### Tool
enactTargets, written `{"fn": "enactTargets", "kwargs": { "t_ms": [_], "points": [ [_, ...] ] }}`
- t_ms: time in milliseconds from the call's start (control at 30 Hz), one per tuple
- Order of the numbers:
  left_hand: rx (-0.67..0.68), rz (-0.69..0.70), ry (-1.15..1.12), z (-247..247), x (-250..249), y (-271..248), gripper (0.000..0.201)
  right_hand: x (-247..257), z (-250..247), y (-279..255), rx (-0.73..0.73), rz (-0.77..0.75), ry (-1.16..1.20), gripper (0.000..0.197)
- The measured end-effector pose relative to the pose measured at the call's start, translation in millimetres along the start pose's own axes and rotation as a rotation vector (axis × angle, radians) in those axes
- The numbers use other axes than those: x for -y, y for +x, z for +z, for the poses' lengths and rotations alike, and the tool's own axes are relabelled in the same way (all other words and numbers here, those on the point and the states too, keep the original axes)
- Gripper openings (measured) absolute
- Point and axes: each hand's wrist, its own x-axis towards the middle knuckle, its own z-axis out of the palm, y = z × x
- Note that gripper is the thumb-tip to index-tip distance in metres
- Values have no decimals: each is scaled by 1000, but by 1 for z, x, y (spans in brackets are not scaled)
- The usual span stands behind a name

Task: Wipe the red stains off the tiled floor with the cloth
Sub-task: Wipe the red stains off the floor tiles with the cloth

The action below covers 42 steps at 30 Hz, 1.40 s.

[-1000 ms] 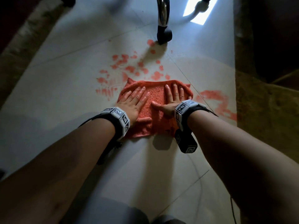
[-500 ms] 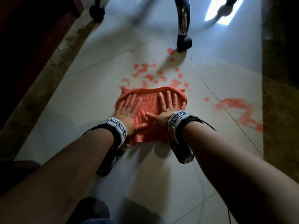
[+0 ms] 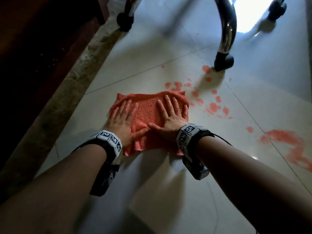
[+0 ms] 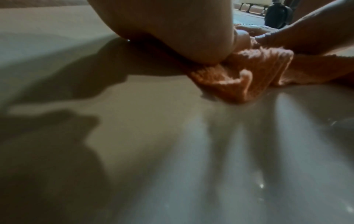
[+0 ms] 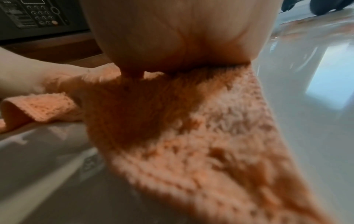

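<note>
An orange-red cloth point(image 3: 146, 112) lies spread on the pale tiled floor point(image 3: 152, 183). My left hand point(image 3: 121, 115) presses flat on its left half, fingers straight. My right hand point(image 3: 170, 114) presses flat on its right half, thumbs nearly meeting. Red stains point(image 3: 212, 107) are scattered just right of and beyond the cloth, and a larger red smear point(image 3: 287, 146) lies further right. In the left wrist view the cloth's crumpled near edge point(image 4: 239, 84) shows under my palm. In the right wrist view the cloth point(image 5: 191, 136) runs out from under the heel of my hand.
A chrome chair leg with a black caster point(image 3: 224, 59) stands just beyond the stains. Another caster point(image 3: 125, 21) is at the back left and a third point(image 3: 276, 10) at the back right. A speckled stone border point(image 3: 59, 98) and dark wood run along the left.
Both hands have slid the cloth to the left across the floor, off the cluster of stains. The spots it covered at the left are gone, and the remaining ones now lie to its right.
</note>
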Motion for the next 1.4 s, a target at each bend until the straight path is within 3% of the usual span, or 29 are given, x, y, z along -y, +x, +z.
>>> {"fn": "enactTargets", "kwargs": {
  "t_ms": [267,600,867,1100,1400],
  "points": [
    [15,-153,-38,-4,50,26,116,41,-15,49,4,-22,-30,88],
    [-53,-196,-57,-23,80,76,123,61,-35,103,-43,28,19,75],
    [-69,-199,-74,-39,92,123,105,62,-52,147,-101,109,70,71],
    [-49,-173,-39,-54,80,159,104,33,-65,162,-144,136,104,71],
    [-53,-79,-50,-58,7,175,97,-34,-76,137,-147,257,119,81]
  ]
}}
